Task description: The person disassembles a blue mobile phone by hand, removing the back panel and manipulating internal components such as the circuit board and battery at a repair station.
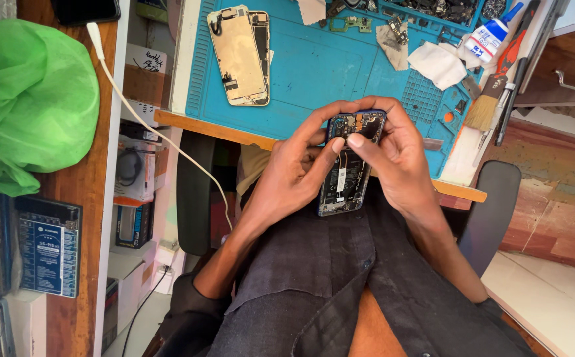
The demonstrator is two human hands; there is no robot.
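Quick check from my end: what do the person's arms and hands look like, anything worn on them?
Both hands are bare: no gloves, rings or watch visible on the left hand or the right hand. The forearms are uncovered, with dark charcoal sleeves pushed up near the elbows, matching the dark button-front shirt.

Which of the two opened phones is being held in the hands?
The dark blue-framed opened phone, gripped by the left hand and right hand over the lap. The gold-coloured phone shell lies untouched on the blue mat.
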